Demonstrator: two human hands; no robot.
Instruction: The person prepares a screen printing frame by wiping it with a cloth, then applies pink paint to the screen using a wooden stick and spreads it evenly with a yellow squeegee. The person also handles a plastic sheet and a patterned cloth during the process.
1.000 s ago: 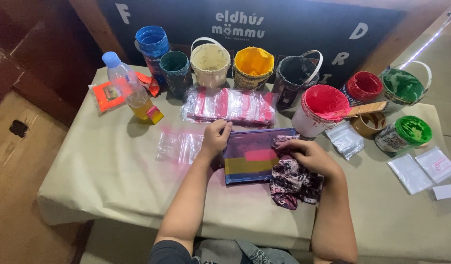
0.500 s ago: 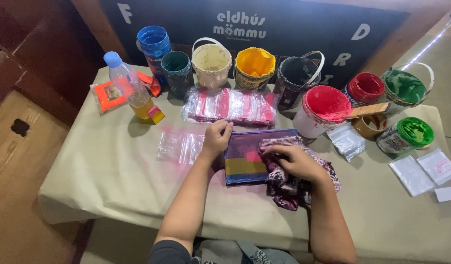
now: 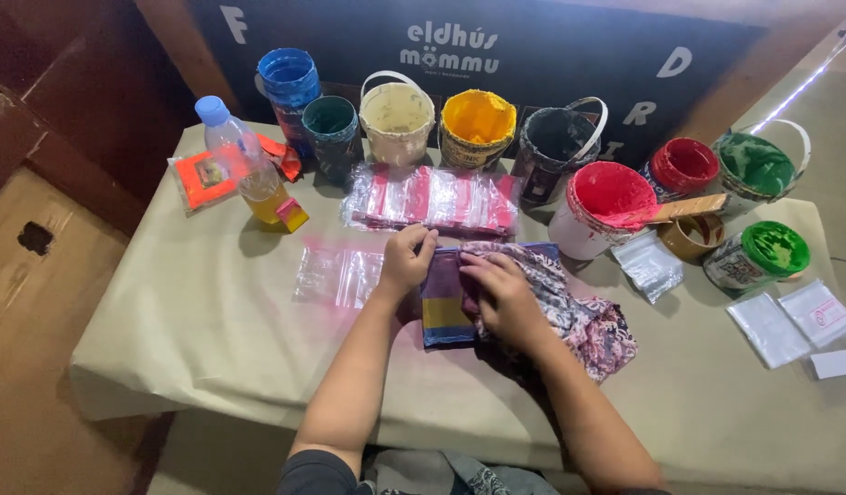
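Head view: the right hand (image 3: 503, 295), fingers curled and pressing down, has swept the stained, mottled purple-and-white rag (image 3: 583, 312) leftward over the purple, pink and yellow striped rectangular panel (image 3: 444, 307), which a second ago lay mostly uncovered at the middle of the beige paper-covered table (image 3: 166, 312). The left hand (image 3: 406, 261), fingers bent, pins the panel's left edge, beside a clear plastic bag (image 3: 338, 275). Wiping appears under way.

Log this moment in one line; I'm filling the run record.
left hand: pins striped packet | right hand: presses patterned cloth over it | table: paint buckets behind
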